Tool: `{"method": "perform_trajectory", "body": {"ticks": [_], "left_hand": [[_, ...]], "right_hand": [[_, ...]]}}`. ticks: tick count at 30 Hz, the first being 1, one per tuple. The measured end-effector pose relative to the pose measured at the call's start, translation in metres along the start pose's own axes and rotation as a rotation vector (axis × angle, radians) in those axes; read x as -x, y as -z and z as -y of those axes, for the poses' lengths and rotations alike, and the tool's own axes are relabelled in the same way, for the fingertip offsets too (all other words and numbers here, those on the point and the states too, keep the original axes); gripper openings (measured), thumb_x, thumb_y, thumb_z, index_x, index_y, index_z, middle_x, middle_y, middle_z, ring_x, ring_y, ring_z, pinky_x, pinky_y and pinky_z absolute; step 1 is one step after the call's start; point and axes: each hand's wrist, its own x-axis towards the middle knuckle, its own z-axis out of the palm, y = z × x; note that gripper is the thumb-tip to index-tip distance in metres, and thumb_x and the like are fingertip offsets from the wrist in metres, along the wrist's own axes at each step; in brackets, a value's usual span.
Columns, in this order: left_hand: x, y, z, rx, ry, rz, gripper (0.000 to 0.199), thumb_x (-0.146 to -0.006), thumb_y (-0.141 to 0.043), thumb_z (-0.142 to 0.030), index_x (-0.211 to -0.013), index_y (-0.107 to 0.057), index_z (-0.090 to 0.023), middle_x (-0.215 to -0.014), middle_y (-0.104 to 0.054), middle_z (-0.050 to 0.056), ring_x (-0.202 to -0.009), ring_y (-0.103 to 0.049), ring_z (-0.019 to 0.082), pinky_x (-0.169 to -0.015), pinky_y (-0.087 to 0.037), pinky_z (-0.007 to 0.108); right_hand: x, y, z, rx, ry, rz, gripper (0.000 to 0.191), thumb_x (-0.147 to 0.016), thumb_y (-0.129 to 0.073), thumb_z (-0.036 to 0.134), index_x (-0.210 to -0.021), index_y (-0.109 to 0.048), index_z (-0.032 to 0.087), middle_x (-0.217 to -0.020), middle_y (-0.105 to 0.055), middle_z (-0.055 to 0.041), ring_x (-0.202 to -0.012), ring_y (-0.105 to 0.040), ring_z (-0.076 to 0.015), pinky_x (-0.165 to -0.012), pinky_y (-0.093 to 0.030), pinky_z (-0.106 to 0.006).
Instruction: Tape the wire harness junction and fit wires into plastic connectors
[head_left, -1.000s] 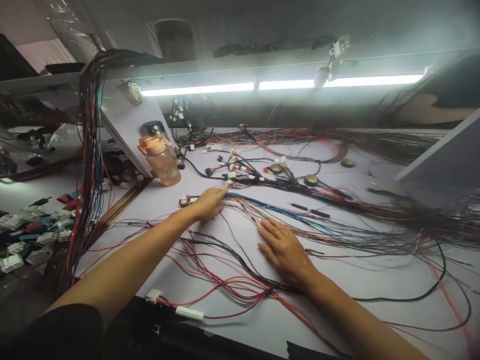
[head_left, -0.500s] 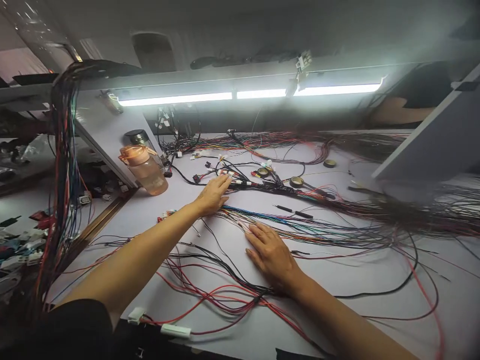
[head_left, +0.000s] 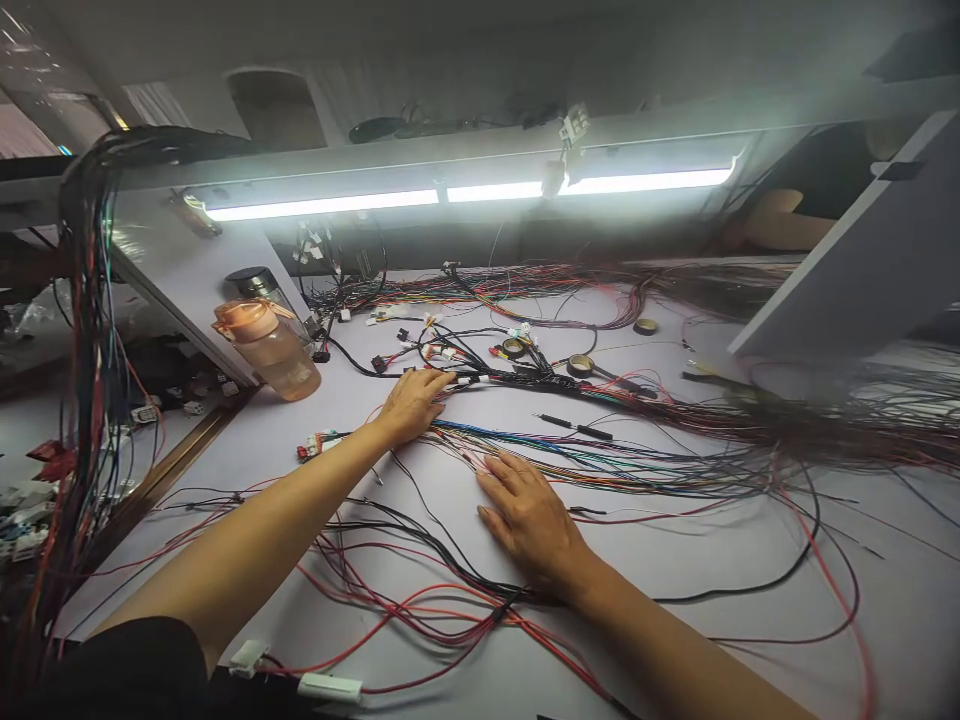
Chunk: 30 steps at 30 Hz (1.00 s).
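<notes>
1. Head view: the left hand point(head_left: 411, 404) is reaching far out with its fingers extended and loose, not clenched, the fingertips touching the white connectors point(head_left: 469, 380) at the end of a black-taped harness point(head_left: 540, 380).
2. The right hand point(head_left: 529, 518) is lying palm down, its fingers straight and released, pressing flat on the near edge of the multicoloured wire bundle point(head_left: 600, 460) (blue, green, red and black strands).
3. That bundle is running across the white worktable point(head_left: 697, 570) between the two hands and fanning out to the right.
4. Nearer the person, loose red and black wires point(head_left: 420, 590) are looping under the right wrist, ending in white plugs point(head_left: 330, 687) at the table's edge.
5. Beyond the left hand, an orange water bottle point(head_left: 266, 348) is leaning by the slanted panel, and two tape rolls point(head_left: 579, 366) are lying among the harness branches.
6. A strip light point(head_left: 465, 192) is glowing above.
</notes>
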Motion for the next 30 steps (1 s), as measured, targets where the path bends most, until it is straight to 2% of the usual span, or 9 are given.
{"method": "perform_trajectory", "body": {"ticks": [2,4,12,15,20,22,26,28,30], "left_hand": [[-0.002,0.001,0.008,0.011,0.06,-0.036,0.062,-0.077,-0.066,-0.025,-0.135,-0.043,-0.018,-0.133,-0.046,0.015,-0.122,-0.042,0.034,-0.104,-0.033,0.055],[-0.003,0.002,0.016,0.042,0.088,-0.041,0.061,-0.075,-0.069,-0.03,-0.13,-0.047,-0.016,-0.131,-0.046,0.016,-0.12,-0.043,0.035,-0.103,-0.035,0.055],[0.004,0.011,0.027,0.25,0.078,-0.05,0.038,-0.073,-0.069,-0.029,-0.108,-0.059,-0.021,-0.113,-0.052,0.007,-0.108,-0.05,0.024,-0.099,-0.044,0.04],[0.011,0.015,0.032,0.318,0.134,-0.087,0.052,-0.073,-0.069,-0.032,-0.121,-0.052,-0.021,-0.121,-0.049,0.008,-0.11,-0.05,0.024,-0.098,-0.045,0.04],[0.015,0.012,0.048,0.423,0.256,-0.039,0.081,-0.068,-0.073,-0.038,-0.137,-0.037,-0.019,-0.123,-0.052,0.011,-0.08,-0.058,0.016,-0.073,-0.054,0.033],[0.011,0.011,0.05,0.436,0.274,-0.023,0.086,-0.063,-0.076,-0.038,-0.138,-0.037,-0.019,-0.122,-0.054,0.01,-0.083,-0.058,0.018,-0.077,-0.052,0.033],[0.004,0.012,0.048,0.457,0.3,-0.024,0.068,-0.061,-0.076,-0.044,-0.121,-0.056,-0.018,-0.107,-0.061,0.006,-0.094,-0.056,0.022,-0.086,-0.047,0.034],[0.003,0.013,0.046,0.477,0.329,-0.016,0.055,-0.064,-0.072,-0.052,-0.105,-0.063,-0.016,-0.092,-0.062,0.004,-0.084,-0.056,0.02,-0.077,-0.048,0.031],[0.004,0.013,0.045,0.493,0.356,-0.01,0.052,-0.066,-0.068,-0.059,-0.094,-0.066,-0.015,-0.081,-0.061,0.003,-0.074,-0.055,0.018,-0.069,-0.046,0.029]], "right_hand": [[0.0,-0.001,0.0,0.004,0.007,-0.006,0.039,-0.089,-0.053,0.029,-0.125,-0.059,0.016,-0.135,-0.054,-0.0088,-0.129,-0.042,-0.0279,-0.11,-0.036,-0.046],[0.0,-0.001,0.0,0.008,0.012,-0.014,0.038,-0.089,-0.053,0.029,-0.124,-0.059,0.016,-0.135,-0.054,-0.009,-0.129,-0.042,-0.0283,-0.11,-0.036,-0.047],[0.002,-0.002,-0.002,0.017,0.025,-0.027,0.038,-0.09,-0.051,0.03,-0.124,-0.059,0.016,-0.135,-0.054,-0.009,-0.129,-0.042,-0.0277,-0.11,-0.037,-0.046],[0.002,-0.001,-0.002,0.016,0.026,-0.03,0.038,-0.09,-0.051,0.03,-0.124,-0.06,0.016,-0.135,-0.054,-0.009,-0.129,-0.042,-0.0274,-0.11,-0.037,-0.046],[0.002,-0.001,-0.001,0.019,0.016,-0.021,0.039,-0.089,-0.052,0.029,-0.126,-0.058,0.017,-0.135,-0.053,-0.0089,-0.13,-0.042,-0.0272,-0.11,-0.037,-0.047],[0.001,-0.001,-0.001,0.021,0.016,-0.019,0.039,-0.089,-0.052,0.029,-0.126,-0.058,0.017,-0.134,-0.054,-0.0092,-0.13,-0.042,-0.0276,-0.11,-0.037,-0.047],[0.0,-0.001,-0.001,0.016,0.03,-0.022,0.038,-0.089,-0.053,0.028,-0.125,-0.06,0.016,-0.134,-0.054,-0.0102,-0.129,-0.042,-0.0281,-0.108,-0.039,-0.048],[0.0,-0.001,-0.001,0.013,0.031,-0.033,0.038,-0.088,-0.053,0.027,-0.124,-0.06,0.016,-0.134,-0.054,-0.0103,-0.129,-0.043,-0.0279,-0.108,-0.039,-0.047],[0.001,-0.002,-0.001,0.011,0.028,-0.046,0.038,-0.088,-0.053,0.027,-0.124,-0.06,0.016,-0.133,-0.055,-0.01,-0.129,-0.043,-0.0275,-0.108,-0.039,-0.047]]}}
